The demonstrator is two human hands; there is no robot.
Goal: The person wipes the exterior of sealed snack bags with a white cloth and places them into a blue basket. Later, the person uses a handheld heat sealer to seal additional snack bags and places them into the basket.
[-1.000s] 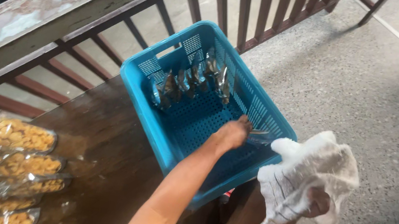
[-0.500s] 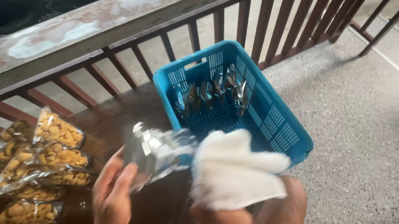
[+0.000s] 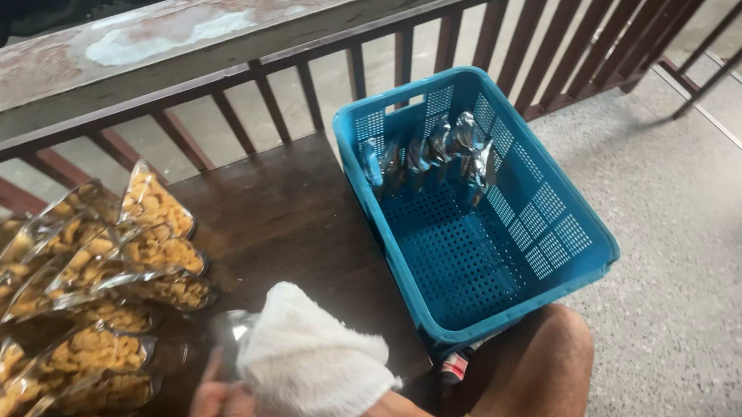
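White cloth (image 3: pixel 306 367) wraps right hand (image 3: pixel 331 401), fingers hidden, grip unclear; left hand (image 3: pixel 221 416) fingers curled on clear packet (image 3: pixel 230 333), near blue basket (image 3: pixel 471 205) on bench (image 3: pixel 290 216).

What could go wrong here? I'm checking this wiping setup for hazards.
The blue basket sits with one corner past the edge of the wooden bench, against the person's knee; a nudge might tip it and the pouches inside. The snack packets are heaped loosely beside the left hand, so a stray elbow could push some off. The white cloth over the right hand hides the shiny pouch being wiped, so the grip may slip.
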